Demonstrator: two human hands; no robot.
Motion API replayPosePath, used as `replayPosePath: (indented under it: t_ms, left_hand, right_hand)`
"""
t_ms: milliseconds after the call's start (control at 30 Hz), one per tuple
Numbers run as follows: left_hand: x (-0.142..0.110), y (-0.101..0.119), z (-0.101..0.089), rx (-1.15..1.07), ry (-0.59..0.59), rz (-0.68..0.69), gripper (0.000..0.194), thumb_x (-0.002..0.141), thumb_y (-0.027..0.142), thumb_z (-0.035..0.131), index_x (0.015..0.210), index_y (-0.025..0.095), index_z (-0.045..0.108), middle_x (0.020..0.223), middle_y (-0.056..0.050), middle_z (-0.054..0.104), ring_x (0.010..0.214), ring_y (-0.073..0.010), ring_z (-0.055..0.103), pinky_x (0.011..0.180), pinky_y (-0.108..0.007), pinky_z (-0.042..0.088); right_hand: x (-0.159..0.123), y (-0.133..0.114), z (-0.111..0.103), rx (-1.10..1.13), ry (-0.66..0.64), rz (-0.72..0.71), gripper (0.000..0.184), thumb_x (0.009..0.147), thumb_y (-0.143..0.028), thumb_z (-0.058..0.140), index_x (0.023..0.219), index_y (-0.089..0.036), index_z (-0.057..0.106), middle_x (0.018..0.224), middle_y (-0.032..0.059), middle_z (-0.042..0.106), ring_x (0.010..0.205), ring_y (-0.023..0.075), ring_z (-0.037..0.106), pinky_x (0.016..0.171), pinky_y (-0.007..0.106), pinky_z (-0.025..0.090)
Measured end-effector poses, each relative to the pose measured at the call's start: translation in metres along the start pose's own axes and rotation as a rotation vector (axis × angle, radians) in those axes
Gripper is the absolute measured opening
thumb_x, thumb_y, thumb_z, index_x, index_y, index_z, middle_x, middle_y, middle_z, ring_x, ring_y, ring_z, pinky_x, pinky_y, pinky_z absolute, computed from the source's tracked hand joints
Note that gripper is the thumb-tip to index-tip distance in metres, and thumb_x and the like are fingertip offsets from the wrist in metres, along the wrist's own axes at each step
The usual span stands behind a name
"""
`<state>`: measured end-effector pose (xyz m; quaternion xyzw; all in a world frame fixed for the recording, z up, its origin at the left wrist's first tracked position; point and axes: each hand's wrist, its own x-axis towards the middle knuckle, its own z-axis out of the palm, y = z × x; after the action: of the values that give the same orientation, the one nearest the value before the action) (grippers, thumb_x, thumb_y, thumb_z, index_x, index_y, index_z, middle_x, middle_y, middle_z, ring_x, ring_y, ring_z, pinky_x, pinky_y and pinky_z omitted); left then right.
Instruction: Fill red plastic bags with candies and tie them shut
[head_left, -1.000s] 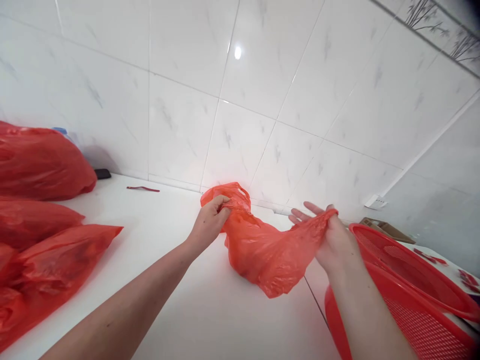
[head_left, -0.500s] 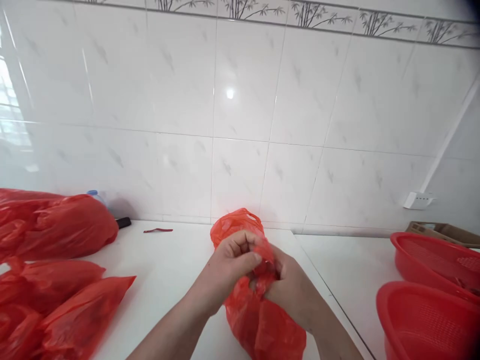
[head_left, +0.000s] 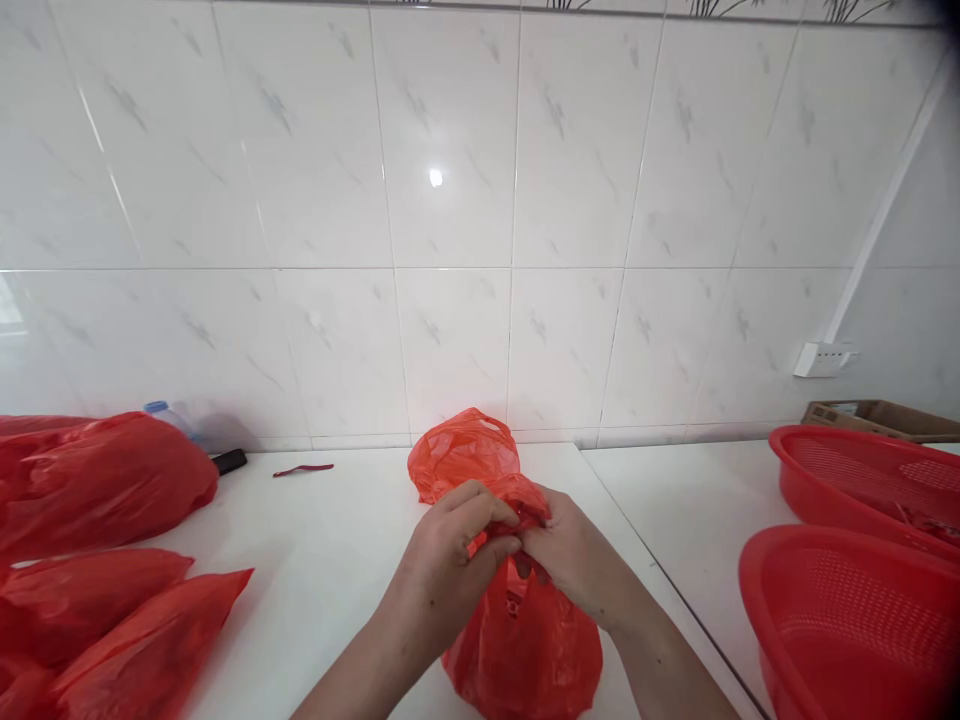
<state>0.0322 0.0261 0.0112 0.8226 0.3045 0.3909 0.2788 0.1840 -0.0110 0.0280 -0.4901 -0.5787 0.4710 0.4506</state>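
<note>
A filled red plastic bag (head_left: 525, 650) stands on the white table in front of me, its gathered top between my two hands. My left hand (head_left: 454, 560) pinches the twisted plastic with thumb and bent forefinger. From the other side my right hand (head_left: 566, 550) grips the same gathered neck, and its fingertips are partly hidden behind the plastic. Just beyond the hands lies another thin red plastic bag (head_left: 461, 450), crumpled and puffed up near the wall. What the front bag contains cannot be made out.
Several full red bags (head_left: 97, 480) are heaped at the left. Behind them are a blue-capped bottle (head_left: 169, 415), a black object (head_left: 229, 461) and a thin red strip (head_left: 303, 469). Red plastic baskets (head_left: 847, 600) and a cardboard box (head_left: 885, 417) stand at the right, below a wall socket (head_left: 823, 359).
My hands have come closer together at the bag's neck, and the front bag sits more upright. The view has tilted downward slightly.
</note>
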Motion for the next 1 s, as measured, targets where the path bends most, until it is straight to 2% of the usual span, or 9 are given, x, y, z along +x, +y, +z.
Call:
replayPosePath:
  t_ms: [133,300,400,500,633,733,800,867,1000]
  left_hand:
    - [0.002,-0.003,-0.005,-0.030,0.038,-0.073,0.017,0.083,0.012,0.047,0.072,0.023,0.054,0.068,0.002,0.061,0.067,-0.0150,0.055,0.063,-0.027,0.042]
    - [0.004,-0.006,-0.009,0.003,0.130,-0.133,0.015,0.080,0.014,0.048,0.069,0.023,0.053,0.072,0.002,0.062,0.064,-0.0139,0.051,0.056,-0.025,0.037]
    - [0.004,-0.009,-0.010,0.053,0.149,-0.146,0.014,0.078,0.014,0.047,0.069,0.022,0.054,0.072,0.002,0.059,0.064,-0.0132,0.050,0.056,-0.024,0.038]
    - [0.003,-0.009,-0.009,0.099,0.135,-0.159,0.013,0.078,0.016,0.047,0.069,0.022,0.054,0.072,0.002,0.059,0.064,-0.0133,0.051,0.057,-0.025,0.038]
    - [0.000,-0.005,-0.007,0.113,0.090,-0.178,0.011,0.078,0.018,0.049,0.069,0.022,0.054,0.072,0.001,0.059,0.064,-0.0141,0.051,0.056,-0.025,0.037]
    - [0.000,-0.004,-0.003,0.122,0.055,-0.162,0.011,0.077,0.018,0.049,0.068,0.022,0.054,0.073,0.001,0.060,0.064,-0.0144,0.051,0.055,-0.025,0.036]
    - [0.001,-0.004,0.000,0.142,0.040,-0.153,0.011,0.077,0.018,0.050,0.068,0.022,0.054,0.074,0.001,0.060,0.064,-0.0144,0.052,0.055,-0.025,0.036]
    - [0.001,-0.005,0.003,0.162,0.035,-0.155,0.010,0.077,0.018,0.051,0.068,0.023,0.054,0.074,0.001,0.061,0.064,-0.0144,0.052,0.056,-0.025,0.035]
    - [0.001,-0.010,0.004,0.181,0.023,-0.154,0.011,0.078,0.017,0.049,0.069,0.023,0.053,0.075,0.003,0.061,0.065,-0.0146,0.052,0.056,-0.025,0.035]
  right_hand:
    - [0.003,0.007,-0.007,0.176,-0.142,0.008,0.018,0.080,-0.031,0.051,0.093,-0.021,0.058,0.064,-0.0005,0.061,0.051,0.0100,0.047,0.047,0.022,0.031]
    - [0.010,0.023,-0.017,0.427,-0.139,0.022,0.042,0.084,-0.054,0.048,0.103,-0.019,0.061,0.078,0.0030,0.061,0.057,0.0109,0.048,0.058,0.026,0.040]
    - [0.011,0.026,-0.017,0.312,-0.116,-0.006,0.030,0.083,-0.044,0.056,0.094,-0.018,0.064,0.072,-0.0012,0.055,0.056,0.0077,0.043,0.060,0.024,0.040]
    - [0.011,0.026,-0.014,0.107,-0.101,-0.050,0.016,0.077,-0.026,0.061,0.093,-0.020,0.061,0.075,-0.0025,0.055,0.064,0.0092,0.048,0.065,0.025,0.042]
    - [0.016,0.032,-0.010,-0.214,0.142,-0.025,0.028,0.073,-0.019,0.054,0.099,-0.028,0.052,0.075,-0.0043,0.056,0.062,0.0118,0.051,0.057,0.026,0.041]
    - [0.021,0.039,-0.009,-0.414,0.322,0.024,0.025,0.072,-0.020,0.050,0.094,-0.029,0.053,0.070,-0.0047,0.058,0.052,0.0116,0.048,0.047,0.025,0.035]
    - [0.023,0.041,-0.009,-0.428,0.339,0.030,0.021,0.073,-0.020,0.046,0.090,-0.028,0.055,0.064,-0.0044,0.057,0.049,0.0114,0.046,0.046,0.025,0.033]
    - [0.022,0.040,-0.009,-0.346,0.288,0.005,0.022,0.074,-0.019,0.042,0.088,-0.027,0.058,0.062,-0.0038,0.058,0.051,0.0116,0.047,0.048,0.025,0.034]
    - [0.020,0.035,-0.015,-0.115,0.171,-0.042,0.034,0.073,-0.018,0.043,0.100,-0.026,0.062,0.080,-0.0017,0.066,0.068,0.0135,0.058,0.063,0.028,0.044]
